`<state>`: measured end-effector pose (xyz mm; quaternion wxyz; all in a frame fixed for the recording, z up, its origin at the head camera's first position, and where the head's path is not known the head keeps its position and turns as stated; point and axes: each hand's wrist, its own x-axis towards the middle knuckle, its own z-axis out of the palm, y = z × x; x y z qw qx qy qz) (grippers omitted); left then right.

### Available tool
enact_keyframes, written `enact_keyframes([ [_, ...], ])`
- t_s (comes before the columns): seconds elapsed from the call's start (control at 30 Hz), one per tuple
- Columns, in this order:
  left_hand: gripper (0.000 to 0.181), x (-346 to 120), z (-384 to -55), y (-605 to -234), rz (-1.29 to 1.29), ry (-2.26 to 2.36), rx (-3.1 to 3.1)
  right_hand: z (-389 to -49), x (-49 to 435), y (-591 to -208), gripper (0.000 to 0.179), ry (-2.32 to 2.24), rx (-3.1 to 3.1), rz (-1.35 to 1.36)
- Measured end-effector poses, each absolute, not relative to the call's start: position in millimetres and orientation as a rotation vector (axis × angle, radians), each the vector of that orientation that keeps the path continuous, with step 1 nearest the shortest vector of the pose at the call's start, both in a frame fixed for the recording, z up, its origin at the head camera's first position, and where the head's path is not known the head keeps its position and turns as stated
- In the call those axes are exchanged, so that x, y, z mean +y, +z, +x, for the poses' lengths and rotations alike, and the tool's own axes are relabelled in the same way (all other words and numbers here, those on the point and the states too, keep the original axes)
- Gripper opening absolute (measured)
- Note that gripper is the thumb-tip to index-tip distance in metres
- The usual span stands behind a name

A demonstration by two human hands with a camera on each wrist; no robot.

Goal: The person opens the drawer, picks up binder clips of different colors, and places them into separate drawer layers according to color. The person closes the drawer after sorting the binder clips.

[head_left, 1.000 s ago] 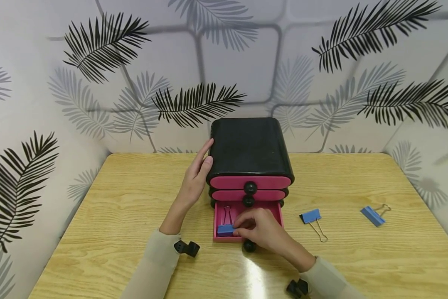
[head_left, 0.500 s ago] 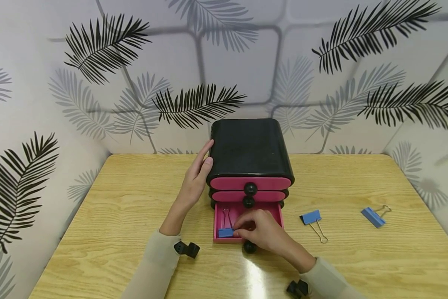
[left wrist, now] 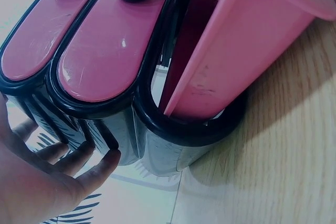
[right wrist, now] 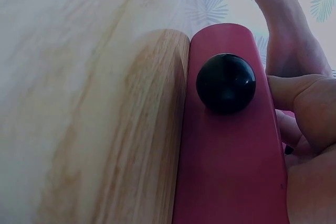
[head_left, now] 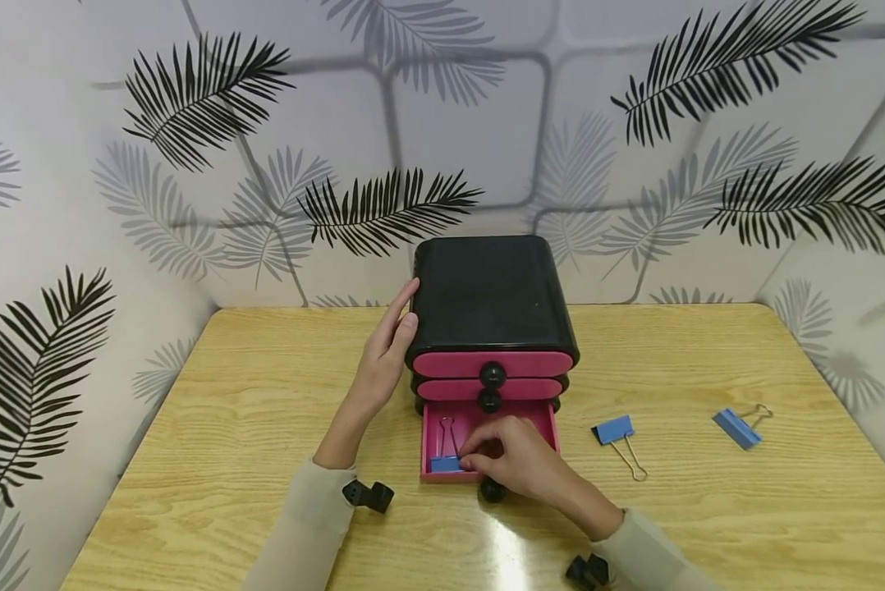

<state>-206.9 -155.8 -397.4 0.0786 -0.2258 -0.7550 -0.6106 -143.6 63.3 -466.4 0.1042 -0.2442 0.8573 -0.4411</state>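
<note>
A small black cabinet with pink drawer fronts stands on the table, its bottom drawer pulled out. Inside, at the drawer's front left, lies a blue binder clip, its wire handles pointing to the back. The right hand reaches over the drawer front and pinches the clip's right end between thumb and fingers. Against the cabinet's left side rests the left hand, fingers extended; the left wrist view shows its fingertips at the black casing. In the right wrist view, the drawer front hides the clip.
Two more blue binder clips lie on the table to the right, a nearer clip and a farther clip. Round black knobs stick out from the drawer fronts. A leaf-patterned wall rises behind the wooden table.
The binder clip has gone lower and closer to the drawer's front wall, the right hand's fingertips staying at its end. The left hand has kept its place on the cabinet.
</note>
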Motion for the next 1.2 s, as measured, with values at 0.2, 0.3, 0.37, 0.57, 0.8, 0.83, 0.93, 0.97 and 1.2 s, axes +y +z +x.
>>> enact_keyframes([
  [0.2,0.053,-155.2,-206.0,-396.2,-0.668,-1.816,-2.269,-143.3,64.1,-467.0,0.004,-1.293,2.525,-0.721],
  [0.3,0.053,-154.8,-205.9,-395.9,-0.666,-1.812,-2.273,-143.3,64.3,-467.0,0.005,-1.289,2.526,-0.723],
  [0.37,0.053,-154.7,-205.8,-395.6,-0.663,-1.809,-2.277,-143.3,64.6,-467.2,0.005,-1.29,2.527,-0.728],
  [0.57,0.052,-154.9,-205.0,-396.1,-0.659,-1.801,-2.291,-141.8,69.3,-466.6,0.006,-1.301,2.551,-0.758],
  [0.8,0.052,-155.9,-210.6,-402.5,-0.661,-1.795,-2.282,-139.6,81.4,-460.3,0.008,-1.357,2.551,-0.762],
  [0.83,0.053,-156.7,-214.2,-407.4,-0.666,-1.789,-2.278,-139.2,83.4,-458.5,0.009,-1.372,2.538,-0.755],
  [0.93,0.053,-158.8,-224.7,-421.9,-0.678,-1.771,-2.267,-137.6,89.5,-453.7,0.01,-1.41,2.508,-0.74],
  [0.97,0.052,-159.5,-227.8,-426.4,-0.682,-1.765,-2.263,-136.8,91.6,-452.0,0.011,-1.422,2.499,-0.733],
  [1.2,0.053,-160.5,-230.0,-431.7,-0.685,-1.755,-2.259,-129.6,107.7,-440.1,0.014,-1.487,2.526,-0.688],
])
